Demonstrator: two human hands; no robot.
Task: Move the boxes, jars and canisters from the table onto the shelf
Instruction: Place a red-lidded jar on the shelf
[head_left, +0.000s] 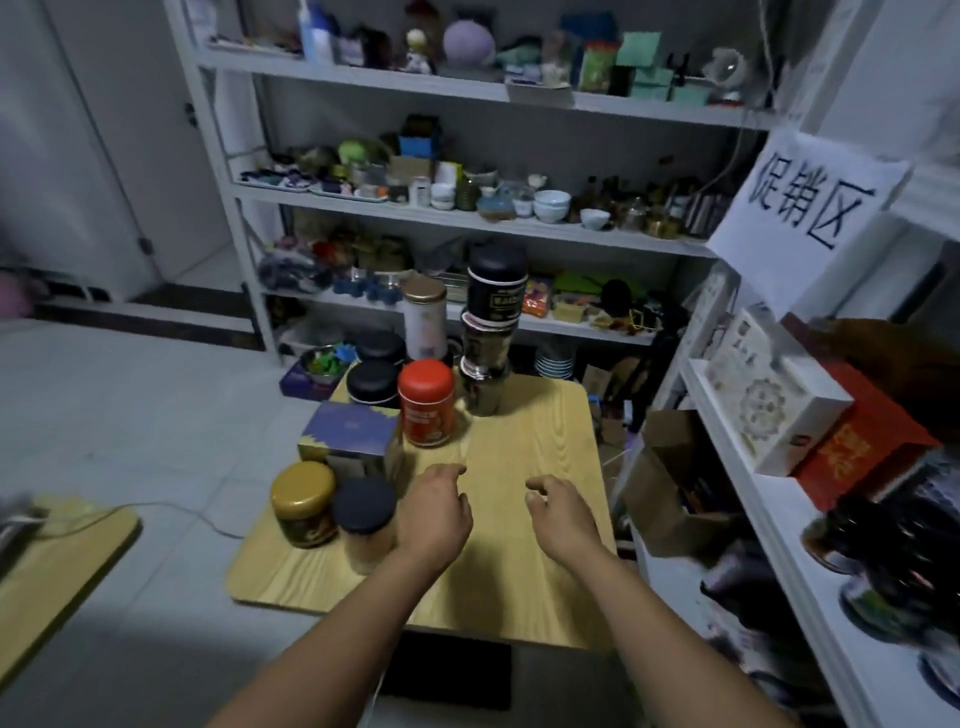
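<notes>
Both bare forearms reached over the wooden table (511, 597), the left hand (434, 512) and right hand (563, 514) side by side, palms down, fingers loosely curled and gripping nothing. Left of the left hand stood a gold-lidded jar (303, 504) and, just beside that wrist, a black-lidded jar (363, 519). Beyond them sat a purple box (348, 441). Ahead of the left fingers stood a red canister (426, 402), with a leaning stack of black canisters (496, 291) farther off. Well right of the right hand, a white shelf (779, 525) carried a white box (774, 410) touching a red box (862, 447), below a paper sign (808, 202).
</notes>
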